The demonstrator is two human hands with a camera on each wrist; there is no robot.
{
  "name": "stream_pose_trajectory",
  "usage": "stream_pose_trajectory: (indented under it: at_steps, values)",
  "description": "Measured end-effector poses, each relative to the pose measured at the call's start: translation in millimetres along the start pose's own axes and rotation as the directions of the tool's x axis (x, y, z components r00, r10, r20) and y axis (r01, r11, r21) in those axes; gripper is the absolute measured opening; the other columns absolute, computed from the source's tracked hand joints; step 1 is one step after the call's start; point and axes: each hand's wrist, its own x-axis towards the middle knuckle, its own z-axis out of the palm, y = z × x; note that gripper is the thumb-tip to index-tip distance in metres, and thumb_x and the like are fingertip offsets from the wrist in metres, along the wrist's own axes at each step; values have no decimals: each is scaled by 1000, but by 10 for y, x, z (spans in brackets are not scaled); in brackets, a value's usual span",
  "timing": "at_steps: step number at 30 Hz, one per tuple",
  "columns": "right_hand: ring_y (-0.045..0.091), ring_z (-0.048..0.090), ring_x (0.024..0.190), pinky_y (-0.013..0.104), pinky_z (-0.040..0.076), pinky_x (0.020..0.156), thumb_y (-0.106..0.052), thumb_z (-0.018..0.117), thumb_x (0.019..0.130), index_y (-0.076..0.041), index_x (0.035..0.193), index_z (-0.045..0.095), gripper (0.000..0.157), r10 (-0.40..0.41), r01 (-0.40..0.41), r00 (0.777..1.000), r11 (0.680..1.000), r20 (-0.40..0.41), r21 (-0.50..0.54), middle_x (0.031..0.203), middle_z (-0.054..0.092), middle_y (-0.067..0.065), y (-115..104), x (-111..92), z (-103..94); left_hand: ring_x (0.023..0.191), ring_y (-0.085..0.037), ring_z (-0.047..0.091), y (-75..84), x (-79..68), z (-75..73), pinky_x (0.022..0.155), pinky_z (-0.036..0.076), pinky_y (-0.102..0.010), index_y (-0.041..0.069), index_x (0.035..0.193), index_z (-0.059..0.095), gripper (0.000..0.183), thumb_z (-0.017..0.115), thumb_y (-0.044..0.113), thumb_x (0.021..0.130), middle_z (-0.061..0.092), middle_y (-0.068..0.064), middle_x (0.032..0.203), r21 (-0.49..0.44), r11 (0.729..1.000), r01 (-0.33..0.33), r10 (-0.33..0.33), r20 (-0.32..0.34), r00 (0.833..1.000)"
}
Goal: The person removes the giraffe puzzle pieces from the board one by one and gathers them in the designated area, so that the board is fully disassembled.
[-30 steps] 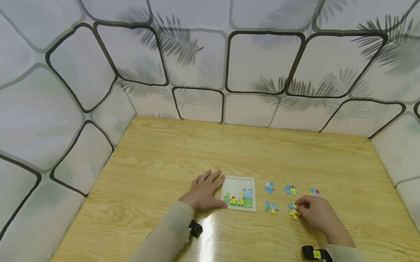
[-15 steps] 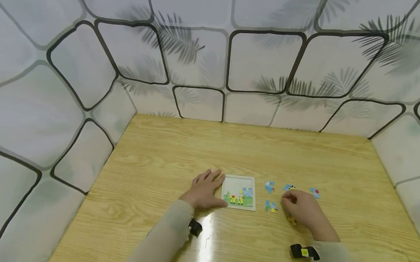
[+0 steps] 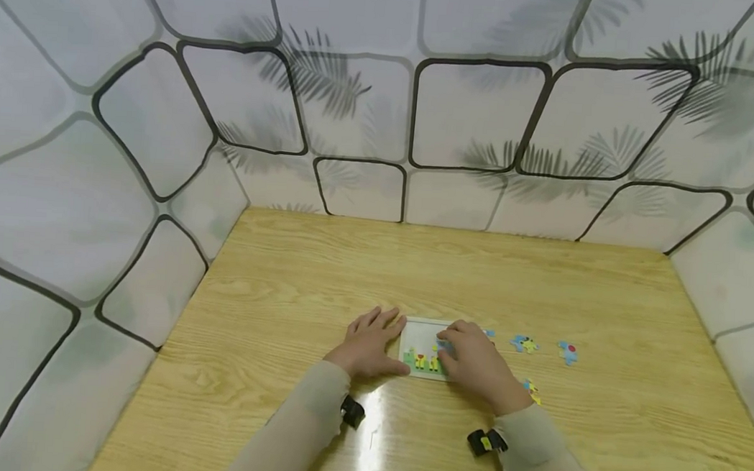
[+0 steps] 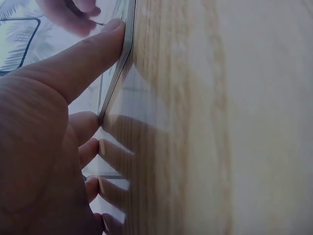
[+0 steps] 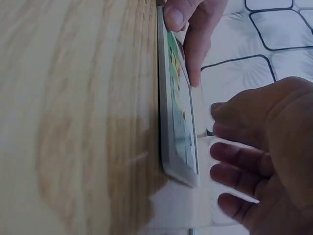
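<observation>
A shallow white-edged jigsaw puzzle tray (image 3: 429, 320) lies on the table, partly filled with green, yellow and blue pieces along its lower part. My left hand (image 3: 367, 344) rests at its left side, fingers spread, with the thumb on the lower left corner; in the left wrist view that thumb (image 4: 98, 54) presses the tray's edge. My right hand (image 3: 476, 360) is over the tray's right half, thumb and index finger close together and pinching a small puzzle piece, mostly hidden; a thin edge of it shows in the left wrist view. The right hand (image 5: 274, 142) covers the tray's right side in the head view.
To the right lie loose puzzle pieces: a blue and yellow one (image 3: 524, 343), a blue one with a red dot (image 3: 568, 352), and a yellow one (image 3: 532, 391) beside the right forearm. Another blue piece (image 3: 490, 333) peeks out behind the right hand. Patterned walls enclose the wooden table (image 3: 323, 261).
My right hand has moved left from the loose pieces to over the tray. The yellow piece it touched earlier now lies slightly lower. The left hand has stayed at the tray.
</observation>
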Motion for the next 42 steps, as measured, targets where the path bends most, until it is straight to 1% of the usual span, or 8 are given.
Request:
stream_pose_trajectory:
  at_steps: [5, 13, 19, 27, 30, 34, 39, 42]
  values:
    - [29, 57, 102, 48, 49, 90, -13, 67, 90, 5, 123, 68, 38, 29, -25, 998, 997, 55, -74, 113, 63, 12, -47, 42, 24, 155, -30, 0, 2, -3, 12, 122, 4, -53, 23, 162, 24, 96, 71, 60, 86, 11, 3, 169, -1, 1000, -1, 1, 3, 1000]
    - [24, 54, 94, 46, 47, 85, -15, 68, 86, 1, 119, 69, 36, 74, -63, 990, 994, 120, -91, 105, 60, 6, -21, 83, 46, 155, -30, 2, -1, 7, 7, 122, 5, -52, 23, 162, 25, 96, 71, 60, 86, 12, 3, 169, 6, 1000, 1, -1, -2, 1000]
    - [22, 52, 91, 45, 48, 84, -12, 72, 84, -1, 114, 69, 32, 124, -125, 979, 992, 164, -1, 100, 57, 4, -28, 126, -7, 155, -30, 2, 0, 8, 9, 122, 5, -52, 23, 161, 26, 97, 73, 59, 85, 12, 3, 169, -12, 1000, 1, -1, -1, 1000]
    - [19, 50, 85, 38, 46, 75, -11, 76, 85, -10, 109, 68, 25, 216, -238, 964, 960, 153, 145, 94, 55, 3, 19, 122, -17, 155, -30, 3, -5, 18, 4, 121, 6, -52, 24, 162, 24, 97, 72, 60, 85, 12, 2, 169, 14, 1000, -1, 1, -5, 1000]
    - [17, 51, 80, 35, 47, 71, -11, 76, 88, -12, 110, 69, 24, 213, -235, 968, 955, 132, 183, 92, 56, 0, 48, 87, 2, 155, -30, 3, -5, 19, 3, 121, 6, -52, 23, 162, 25, 97, 72, 60, 85, 12, 2, 169, 10, 1000, -3, 3, -5, 1000]
    - [14, 53, 79, 34, 48, 72, -6, 73, 91, -15, 105, 71, 17, 166, -185, 981, 956, 100, 229, 91, 58, -3, 80, 25, 11, 155, -31, 3, 0, 11, -1, 121, 5, -52, 23, 162, 24, 97, 72, 60, 86, 12, 2, 169, 4, 1000, -4, 4, -2, 1000]
    - [10, 59, 84, 36, 53, 76, 0, 66, 93, -15, 101, 74, 18, 72, -84, 995, 973, 63, 215, 96, 67, -2, 109, -41, -11, 155, -31, 2, 14, -3, -7, 122, 5, -52, 23, 162, 23, 97, 72, 59, 86, 12, 1, 169, 4, 1000, -1, 1, 3, 1000]
    - [10, 61, 85, 37, 54, 77, -2, 67, 93, -13, 105, 74, 17, 71, -80, 996, 976, 50, 202, 97, 69, -2, 123, -75, -23, 155, -30, 2, 17, -2, -7, 122, 5, -52, 23, 162, 23, 97, 71, 60, 87, 12, 2, 169, 9, 1000, 2, -2, 3, 1000]
